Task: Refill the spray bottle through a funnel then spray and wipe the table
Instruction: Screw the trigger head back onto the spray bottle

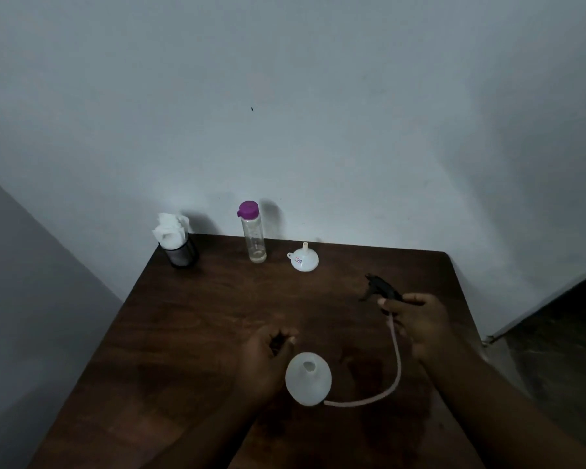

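A white spray bottle [308, 380] stands uncapped on the dark wooden table [190, 326], its round neck open at the top. My right hand [416, 319] grips the black spray head [381, 288], lifted off to the right; its pale dip tube [397, 363] curves down and ends beside the bottle's base. My left hand [268, 353] hovers just left of the bottle with loosely curled fingers, holding nothing. A white funnel [303, 258] lies upside down at the back. A clear bottle with a purple cap [252, 233], nearly empty, stands left of it.
A dark holder stuffed with white tissues [175, 240] stands at the back left corner. The wall runs right behind the table. The table's right edge drops to a dark floor [555, 333].
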Available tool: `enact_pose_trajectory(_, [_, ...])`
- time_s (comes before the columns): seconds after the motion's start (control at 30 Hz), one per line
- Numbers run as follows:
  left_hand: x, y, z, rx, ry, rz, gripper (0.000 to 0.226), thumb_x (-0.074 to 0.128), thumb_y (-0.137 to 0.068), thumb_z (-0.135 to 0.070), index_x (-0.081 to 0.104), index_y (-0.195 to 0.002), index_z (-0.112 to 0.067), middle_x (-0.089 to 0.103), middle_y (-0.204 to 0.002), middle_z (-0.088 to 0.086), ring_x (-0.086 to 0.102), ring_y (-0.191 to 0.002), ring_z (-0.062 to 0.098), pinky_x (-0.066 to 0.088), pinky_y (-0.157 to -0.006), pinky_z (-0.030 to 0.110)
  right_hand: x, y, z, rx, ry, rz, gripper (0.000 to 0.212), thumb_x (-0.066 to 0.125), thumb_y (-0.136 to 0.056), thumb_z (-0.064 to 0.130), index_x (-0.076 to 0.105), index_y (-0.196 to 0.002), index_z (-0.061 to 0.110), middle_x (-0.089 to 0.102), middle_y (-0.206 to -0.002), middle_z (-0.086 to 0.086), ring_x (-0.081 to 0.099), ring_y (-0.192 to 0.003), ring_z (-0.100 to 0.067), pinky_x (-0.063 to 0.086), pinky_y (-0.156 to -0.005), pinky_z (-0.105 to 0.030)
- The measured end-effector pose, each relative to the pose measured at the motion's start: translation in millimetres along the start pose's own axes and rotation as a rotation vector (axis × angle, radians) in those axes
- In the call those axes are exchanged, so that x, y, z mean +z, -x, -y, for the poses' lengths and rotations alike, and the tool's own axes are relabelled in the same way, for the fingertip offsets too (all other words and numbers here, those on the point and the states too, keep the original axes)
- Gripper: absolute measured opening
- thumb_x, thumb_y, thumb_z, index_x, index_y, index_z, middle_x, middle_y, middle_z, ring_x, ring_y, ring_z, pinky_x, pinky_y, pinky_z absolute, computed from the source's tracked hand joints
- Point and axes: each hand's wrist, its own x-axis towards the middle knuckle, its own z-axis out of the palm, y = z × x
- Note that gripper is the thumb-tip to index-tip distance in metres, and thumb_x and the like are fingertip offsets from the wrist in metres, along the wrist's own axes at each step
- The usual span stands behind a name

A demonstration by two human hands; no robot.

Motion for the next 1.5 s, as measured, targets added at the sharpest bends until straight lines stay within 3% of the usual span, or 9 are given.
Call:
enact_pose_trajectory(0.23, [-13, 20, -16, 0.148, -0.034, -0.044, 0.023, 0.069, -0.094, -0.014, 0.069, -0.087, -0.036, 0.070, -0.088, -0.014, 0.067, -0.086, 0.000, 0.054, -0.071, 0.020, 12, 9, 25, -0.047, -0.133, -0.100, 0.065, 0.090, -0.061, 0.005, 0.052, -0.114, 0.011, 0.064, -0.101, -0.016, 0.071, -0.084, -0.031, 0.060, -0.076, -0.049])
enact_pose_trajectory(0.43, [-16, 24, -6, 0.223, -0.169, 0.039, 0.019, 0.067, -0.089, -0.011, 0.064, -0.078, -0.026, 0.065, -0.080, -0.010, 0.064, -0.077, 0.008, 0.056, -0.066, 0.034, 24, 8, 31, -0.062, -0.147, -0.191, 0.066, 0.092, -0.058, 0.008, 0.051, -0.110, 0.015, 0.063, -0.105, -0.014, 0.069, -0.087, -0.029, 0.061, -0.073, -0.043])
enact_pose_trajectory(0.6, [-9, 31, -5, 0.274, -0.255, 0.096, 0.016, 0.073, -0.087, -0.021, 0.066, -0.086, -0.035, 0.064, -0.088, -0.019, 0.063, -0.086, 0.000, 0.049, -0.065, 0.011, 34, 9, 29, -0.092, -0.139, -0.254, 0.065, 0.092, -0.058, 0.005, 0.051, -0.107, 0.015, 0.061, -0.108, -0.012, 0.066, -0.090, -0.027, 0.060, -0.075, -0.044])
enact_pose_trajectory(0.8, [8, 30, 10, 0.321, -0.203, 0.132, 0.026, 0.081, -0.080, -0.032, 0.065, -0.097, -0.043, 0.067, -0.101, -0.022, 0.065, -0.089, 0.003, 0.052, -0.069, 0.010, 45, 16, 29, -0.106, -0.133, -0.279, 0.062, 0.087, -0.065, 0.006, 0.047, -0.110, 0.018, 0.052, -0.101, -0.001, 0.057, -0.095, -0.021, 0.056, -0.087, -0.040])
enact_pose_trajectory(1.0, [19, 27, 12, 0.345, -0.226, 0.131, 0.036, 0.067, -0.081, -0.054, 0.077, -0.105, -0.029, 0.065, -0.100, -0.025, 0.062, -0.085, -0.005, 0.044, -0.074, 0.003, 56, 24, 28, -0.130, -0.209, -0.215, 0.082, 0.086, -0.068, 0.004, 0.041, -0.135, 0.018, 0.054, -0.093, 0.008, 0.061, -0.101, -0.021, 0.054, -0.092, -0.045])
enact_pose_trajectory(1.13, [24, 25, 18, 0.303, -0.201, 0.076, 0.036, 0.067, -0.080, -0.054, 0.077, -0.100, -0.027, 0.070, -0.099, -0.016, 0.066, -0.085, 0.002, 0.054, -0.071, 0.015, 61, 32, 29, -0.113, -0.307, -0.144, 0.084, 0.082, -0.072, 0.001, 0.039, -0.141, 0.020, 0.057, -0.098, 0.007, 0.063, -0.095, -0.019, 0.056, -0.089, -0.046])
enact_pose_trajectory(1.2, [26, 24, 22, 0.293, -0.214, 0.060, 0.037, 0.067, -0.080, -0.053, 0.076, -0.099, -0.023, 0.070, -0.098, -0.012, 0.066, -0.081, 0.002, 0.056, -0.069, 0.019, 63, 38, 32, -0.101, -0.330, -0.093, 0.079, 0.081, -0.072, -0.002, 0.044, -0.138, 0.020, 0.060, -0.100, 0.005, 0.065, -0.095, -0.019, 0.057, -0.087, -0.044])
enact_pose_trajectory(1.37, [22, 26, 19, 0.266, -0.180, 0.046, 0.023, 0.070, -0.082, -0.037, 0.073, -0.098, -0.021, 0.062, -0.096, -0.018, 0.063, -0.083, -0.002, 0.049, -0.067, 0.008, 64, 51, 47, -0.023, -0.320, 0.087, 0.041, 0.073, -0.076, -0.008, 0.064, -0.109, 0.015, 0.069, -0.097, -0.008, 0.069, -0.089, -0.022, 0.059, -0.080, -0.034])
enact_pose_trajectory(1.5, [22, 27, 21, 0.147, -0.068, 0.038, 0.023, 0.079, -0.082, -0.021, 0.073, -0.104, -0.024, 0.065, -0.099, -0.016, 0.064, -0.093, -0.001, 0.053, -0.072, 0.013, 61, 53, 52, -0.027, -0.271, 0.195, 0.041, 0.074, -0.073, -0.009, 0.064, -0.106, 0.014, 0.069, -0.101, -0.010, 0.069, -0.093, -0.023, 0.057, -0.087, -0.037])
